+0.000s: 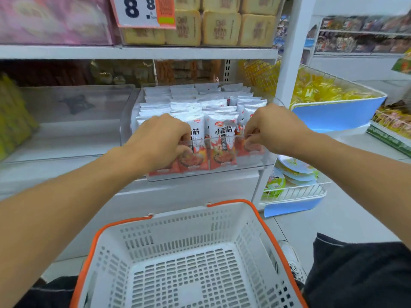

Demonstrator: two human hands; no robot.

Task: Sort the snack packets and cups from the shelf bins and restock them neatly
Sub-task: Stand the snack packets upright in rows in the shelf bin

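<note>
A clear acrylic shelf bin [255, 161] on a white store shelf [138, 52] is seen from above, packed with upright white-and-red foil snack packets [223, 138] in rows. The left hand [159, 141] is curled over the bin's front wall onto the front-row packets at the left; the right hand [270, 130] is pinched on a packet at the right. A white perforated plastic basket with an orange rim [222, 221] waits below – nothing is seen inside. The front row appears to be under straightening or removal; next, a firm, even grip – without crushing – seems needed.
</note>
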